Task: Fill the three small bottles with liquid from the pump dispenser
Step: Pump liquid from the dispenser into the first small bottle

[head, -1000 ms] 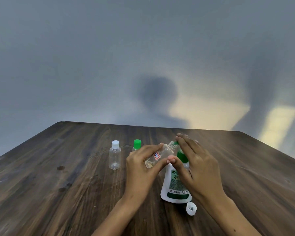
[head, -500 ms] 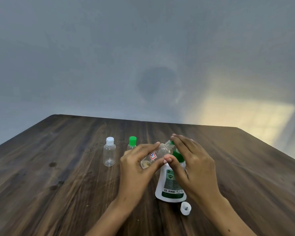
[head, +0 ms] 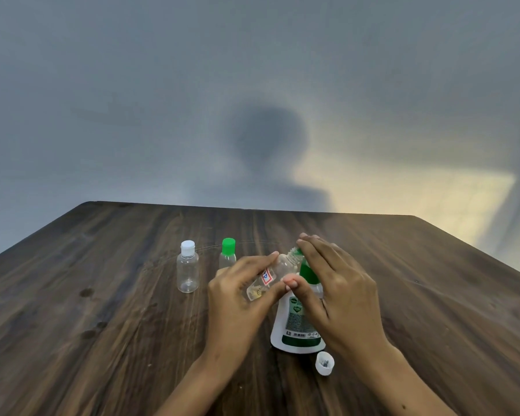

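Observation:
My left hand (head: 236, 298) grips a small clear bottle with a red-and-blue label (head: 269, 276), tilted so its uncapped neck points up and right at the pump's nozzle. My right hand (head: 333, 292) rests flat on the green pump head of the white dispenser (head: 296, 328), which stands on the wooden table (head: 102, 325). A little liquid sits in the tilted bottle's low end. Two more small clear bottles stand upright to the left: one with a white cap (head: 188, 270), one with a green cap (head: 228, 254), partly behind my left hand.
A loose white cap (head: 324, 363) lies open side up on the table just right of the dispenser's base. A plain grey wall rises behind the table's far edge.
The hands, the tilted bottle and the dispenser keep the same pose. The whole scene has shifted slightly in the picture as my head moved.

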`<state>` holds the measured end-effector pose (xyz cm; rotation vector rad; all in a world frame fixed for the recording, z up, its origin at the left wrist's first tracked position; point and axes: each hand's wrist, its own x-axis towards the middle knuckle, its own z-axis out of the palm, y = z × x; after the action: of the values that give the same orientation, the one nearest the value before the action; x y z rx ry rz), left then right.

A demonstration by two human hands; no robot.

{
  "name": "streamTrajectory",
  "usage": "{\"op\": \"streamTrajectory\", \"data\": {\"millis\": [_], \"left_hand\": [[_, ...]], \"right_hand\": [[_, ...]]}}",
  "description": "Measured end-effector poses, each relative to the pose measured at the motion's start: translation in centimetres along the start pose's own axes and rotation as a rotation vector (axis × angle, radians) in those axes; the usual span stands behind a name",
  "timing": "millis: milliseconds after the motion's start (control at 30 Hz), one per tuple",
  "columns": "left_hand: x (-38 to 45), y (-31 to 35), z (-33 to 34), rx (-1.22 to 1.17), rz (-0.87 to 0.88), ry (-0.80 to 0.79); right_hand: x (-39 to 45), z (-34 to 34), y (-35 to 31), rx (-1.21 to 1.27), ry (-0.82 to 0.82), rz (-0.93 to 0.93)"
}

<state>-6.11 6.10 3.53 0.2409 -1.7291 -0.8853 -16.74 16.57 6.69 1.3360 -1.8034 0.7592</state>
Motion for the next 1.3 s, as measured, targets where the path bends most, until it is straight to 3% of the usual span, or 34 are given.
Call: {"op": "streamTrajectory", "data": {"millis": [1300], "left_hand": [[0.26, -0.34, -0.1, -0.036, 0.021, 0.042]], "right_hand": [[0.29, 0.12, -0.39, -0.003, 0.028, 0.005]]}}
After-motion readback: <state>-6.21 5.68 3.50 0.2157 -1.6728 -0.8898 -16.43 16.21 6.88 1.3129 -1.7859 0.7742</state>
